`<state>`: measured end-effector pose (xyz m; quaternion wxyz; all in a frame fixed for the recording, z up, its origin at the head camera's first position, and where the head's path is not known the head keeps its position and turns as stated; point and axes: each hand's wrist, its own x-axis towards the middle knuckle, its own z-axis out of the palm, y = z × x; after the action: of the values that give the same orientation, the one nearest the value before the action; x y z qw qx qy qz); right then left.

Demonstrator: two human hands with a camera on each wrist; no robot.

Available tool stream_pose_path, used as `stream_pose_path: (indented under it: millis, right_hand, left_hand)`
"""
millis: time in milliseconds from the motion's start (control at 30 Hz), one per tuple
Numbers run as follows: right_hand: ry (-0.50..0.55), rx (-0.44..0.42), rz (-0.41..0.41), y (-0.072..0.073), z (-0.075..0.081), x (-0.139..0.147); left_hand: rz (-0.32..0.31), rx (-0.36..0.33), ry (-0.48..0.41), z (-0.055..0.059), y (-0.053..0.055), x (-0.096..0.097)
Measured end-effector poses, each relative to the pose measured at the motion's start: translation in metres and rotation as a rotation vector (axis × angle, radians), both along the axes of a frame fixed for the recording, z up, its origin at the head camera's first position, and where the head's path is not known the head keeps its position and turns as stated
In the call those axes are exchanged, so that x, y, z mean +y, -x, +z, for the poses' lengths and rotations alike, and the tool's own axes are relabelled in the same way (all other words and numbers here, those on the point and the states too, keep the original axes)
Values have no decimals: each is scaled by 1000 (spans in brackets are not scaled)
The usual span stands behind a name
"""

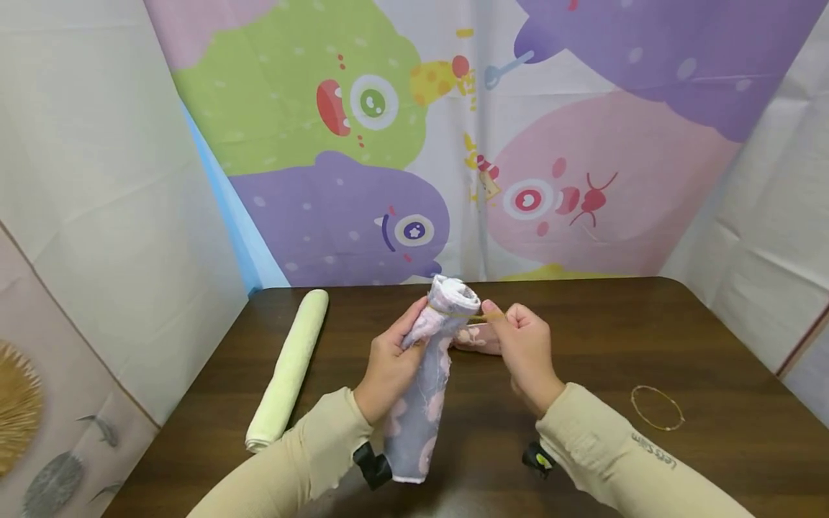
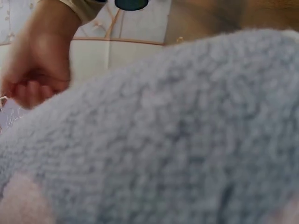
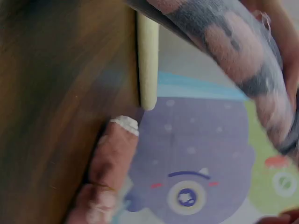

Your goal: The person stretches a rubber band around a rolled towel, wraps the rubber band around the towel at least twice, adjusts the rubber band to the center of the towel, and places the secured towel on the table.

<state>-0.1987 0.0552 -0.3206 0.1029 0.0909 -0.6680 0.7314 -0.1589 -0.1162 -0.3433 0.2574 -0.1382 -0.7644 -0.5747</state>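
My left hand [image 1: 391,363] grips a rolled grey towel [image 1: 417,421] with pink patches, held tilted above the table. A thin yellowish rubber band [image 1: 452,314] goes around the towel's upper end. Its right side is pulled outward, pinched by the thumb and fingers of my right hand [image 1: 527,349]. In the left wrist view the grey towel [image 2: 163,135] fills most of the picture, and my curled right hand [image 2: 44,60] shows at top left. Behind the hands lies a rolled pink towel [image 1: 476,339]; the right wrist view shows a band around this pink towel [image 3: 114,154].
A pale yellow rolled towel [image 1: 289,370] lies along the left of the dark wooden table [image 1: 583,446]. Another loose rubber band [image 1: 657,408] rests toward the right edge. A cartoon-printed cloth [image 1: 363,223] hangs behind, with pale cloth walls on both sides.
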Motion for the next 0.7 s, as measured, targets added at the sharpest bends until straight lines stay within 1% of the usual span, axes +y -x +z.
stream_pose_path:
  millis: [33, 67, 100, 167, 233, 267, 300, 367, 500, 567, 633, 700]
  right_hand:
    - [30, -98, 17, 1, 1, 2]
    - [69, -187, 52, 2, 2, 3]
    - [110, -259, 100, 3, 3, 5]
    - [193, -362, 199, 5, 5, 9]
    - [270, -427, 291, 6, 6, 12]
    - [303, -439, 330, 5, 7, 13]
    - [333, -440, 350, 5, 7, 14]
    - [400, -432, 365, 3, 8, 15]
    - [575, -377, 419, -1, 9, 16]
    - [652, -366, 452, -3, 10, 17]
    - [709, -362, 450, -4, 12, 17]
    - [743, -363, 412, -5, 13, 16]
  left_hand:
    - [4, 1, -6, 0, 0, 0]
    - [8, 5, -7, -1, 0, -1]
    - [9, 9, -6, -1, 0, -1]
    - [7, 17, 4, -2, -1, -1]
    - [9, 17, 12, -2, -1, 0]
    - [10, 15, 12, -2, -2, 0]
    - [9, 13, 8, -1, -2, 0]
    - [11, 10, 1, -1, -3, 0]
    - [8, 2, -4, 0, -4, 0]
    - [12, 5, -3, -1, -5, 0]
    - [11, 15, -9, -3, -5, 1]
    - [18, 23, -8, -6, -5, 3]
